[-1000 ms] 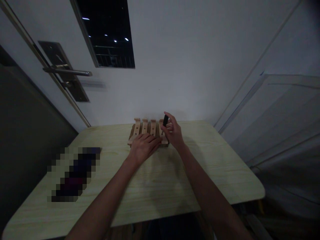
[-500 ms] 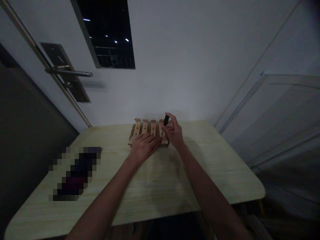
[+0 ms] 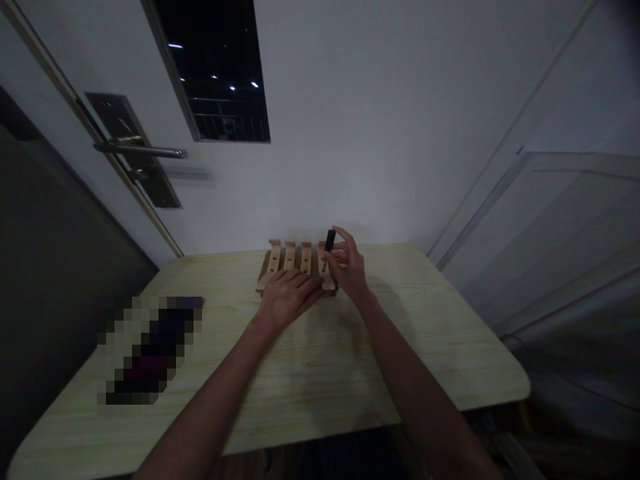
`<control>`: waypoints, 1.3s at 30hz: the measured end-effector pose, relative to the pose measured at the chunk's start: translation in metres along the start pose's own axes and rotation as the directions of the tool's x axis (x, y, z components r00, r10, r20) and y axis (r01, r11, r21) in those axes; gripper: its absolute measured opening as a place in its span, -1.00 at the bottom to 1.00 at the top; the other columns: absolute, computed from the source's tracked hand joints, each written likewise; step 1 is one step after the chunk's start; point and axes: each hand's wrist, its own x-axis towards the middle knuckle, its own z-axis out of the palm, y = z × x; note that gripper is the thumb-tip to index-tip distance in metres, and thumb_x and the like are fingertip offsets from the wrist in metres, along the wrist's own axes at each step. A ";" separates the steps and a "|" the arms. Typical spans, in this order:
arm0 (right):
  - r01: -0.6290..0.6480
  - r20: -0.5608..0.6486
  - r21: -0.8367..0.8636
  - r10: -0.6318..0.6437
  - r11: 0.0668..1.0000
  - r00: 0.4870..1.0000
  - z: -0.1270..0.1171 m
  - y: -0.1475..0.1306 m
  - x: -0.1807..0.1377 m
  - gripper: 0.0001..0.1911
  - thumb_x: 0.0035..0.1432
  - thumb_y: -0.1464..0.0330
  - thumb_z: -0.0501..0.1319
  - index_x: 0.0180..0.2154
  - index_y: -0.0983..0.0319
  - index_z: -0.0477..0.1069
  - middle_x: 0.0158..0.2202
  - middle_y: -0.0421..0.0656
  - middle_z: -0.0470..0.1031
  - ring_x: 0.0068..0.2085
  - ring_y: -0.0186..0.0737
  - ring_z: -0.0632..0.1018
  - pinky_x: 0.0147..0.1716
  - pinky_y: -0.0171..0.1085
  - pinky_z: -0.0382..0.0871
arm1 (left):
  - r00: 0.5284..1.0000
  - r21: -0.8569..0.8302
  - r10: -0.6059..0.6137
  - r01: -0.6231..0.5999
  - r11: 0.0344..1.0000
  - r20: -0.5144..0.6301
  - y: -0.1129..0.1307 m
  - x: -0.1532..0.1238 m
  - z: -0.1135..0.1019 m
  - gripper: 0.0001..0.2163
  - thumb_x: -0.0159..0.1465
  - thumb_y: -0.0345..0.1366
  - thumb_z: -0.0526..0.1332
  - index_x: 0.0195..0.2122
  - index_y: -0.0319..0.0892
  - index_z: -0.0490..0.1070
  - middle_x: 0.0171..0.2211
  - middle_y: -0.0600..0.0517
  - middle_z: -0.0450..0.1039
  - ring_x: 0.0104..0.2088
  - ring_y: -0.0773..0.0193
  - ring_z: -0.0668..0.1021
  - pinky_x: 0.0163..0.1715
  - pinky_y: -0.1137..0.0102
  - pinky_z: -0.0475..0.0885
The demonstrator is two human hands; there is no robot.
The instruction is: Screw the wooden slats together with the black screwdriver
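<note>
A small slatted wooden rack [image 3: 290,260] with several light slats lies at the far middle of the pale wooden table [image 3: 310,360]. My left hand [image 3: 289,296] rests flat on the rack's near edge, fingers stretched over it. My right hand [image 3: 346,265] is closed around a black-handled screwdriver [image 3: 330,241], held upright over the rack's rightmost slat. The tool's tip is hidden behind my fingers.
A dark blurred-out object [image 3: 150,347] lies on the table's left side. A white wall stands right behind the table, with a door and its metal handle [image 3: 143,152] to the left and a dark window [image 3: 215,67] above. The table's right edge drops off near white panels.
Almost nothing differs: my right hand shifts its fingers slightly on the screwdriver over the same slat. My left hand stays on the rack.
</note>
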 end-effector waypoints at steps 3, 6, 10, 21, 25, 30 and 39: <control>-0.010 -0.005 -0.007 0.010 1.000 1.000 0.002 0.000 0.001 -0.50 0.13 0.26 0.22 0.11 0.06 0.22 -0.29 -0.20 0.46 -0.40 -0.35 0.55 -0.46 -0.39 0.48 | 1.000 0.011 -0.009 0.009 1.000 0.004 0.001 0.000 -0.001 -0.79 0.31 -0.17 0.11 -0.22 -0.11 0.49 -0.38 0.03 0.53 -0.32 0.26 0.49 -0.34 0.37 0.29; -0.007 0.000 -0.028 0.007 1.000 1.000 0.002 -0.002 0.000 -0.51 0.15 0.25 0.21 0.11 0.06 0.22 -0.27 -0.19 0.47 -0.41 -0.35 0.54 -0.46 -0.38 0.48 | 1.000 0.013 -0.007 0.007 1.000 0.001 0.001 0.000 0.000 -0.79 0.31 -0.18 0.11 -0.22 -0.12 0.49 -0.37 0.02 0.53 -0.32 0.26 0.49 -0.33 0.37 0.29; 0.019 0.067 -0.035 -0.016 0.999 0.998 -0.001 -0.004 -0.002 -0.50 0.23 0.27 0.11 0.18 0.07 0.11 -0.21 -0.15 0.51 -0.34 -0.33 0.56 -0.35 -0.31 0.51 | 1.000 0.008 0.006 -0.006 1.000 -0.024 0.000 0.001 0.000 -0.81 0.30 -0.19 0.12 -0.23 -0.11 0.49 -0.37 0.04 0.54 -0.34 0.26 0.50 -0.35 0.37 0.29; -0.004 -0.031 -0.108 0.000 0.994 1.000 0.002 0.006 0.000 -0.40 0.12 0.26 0.23 0.19 0.05 0.14 -0.31 -0.22 0.48 -0.50 -0.41 0.45 -0.55 -0.41 0.40 | 0.999 0.012 0.008 -0.008 1.000 -0.032 0.000 0.001 0.002 -0.82 0.30 -0.19 0.13 -0.24 -0.10 0.49 -0.39 0.06 0.53 -0.36 0.28 0.50 -0.37 0.38 0.28; 0.030 0.017 -0.123 -0.028 0.992 0.999 -0.002 0.001 0.000 -0.48 0.21 0.25 0.12 0.20 0.08 0.13 -0.27 -0.19 0.50 -0.44 -0.39 0.48 -0.48 -0.39 0.43 | 1.000 -0.001 0.000 0.000 1.000 -0.018 0.000 0.000 0.001 -0.81 0.30 -0.18 0.12 -0.22 -0.10 0.49 -0.39 0.06 0.54 -0.34 0.28 0.50 -0.35 0.37 0.29; 0.109 0.066 -0.114 -0.102 0.987 0.993 -0.007 -0.003 0.001 -0.55 0.29 0.27 0.00 0.19 0.09 0.12 -0.24 -0.16 0.53 -0.31 -0.33 0.54 -0.28 -0.30 0.46 | 1.000 -0.013 -0.007 0.007 1.000 0.009 0.000 0.000 0.001 -0.80 0.31 -0.18 0.12 -0.17 -0.09 0.48 -0.37 0.06 0.54 -0.33 0.29 0.50 -0.33 0.38 0.31; 0.030 0.091 -0.034 -0.027 0.999 0.995 -0.005 -0.002 0.000 -0.53 0.26 0.22 0.06 0.19 0.06 0.12 -0.24 -0.17 0.47 -0.33 -0.34 0.55 -0.30 -0.31 0.50 | 1.000 -0.002 0.003 -0.003 1.000 -0.014 0.000 0.001 0.000 -0.80 0.31 -0.19 0.12 -0.21 -0.10 0.49 -0.37 0.04 0.54 -0.33 0.27 0.50 -0.34 0.38 0.32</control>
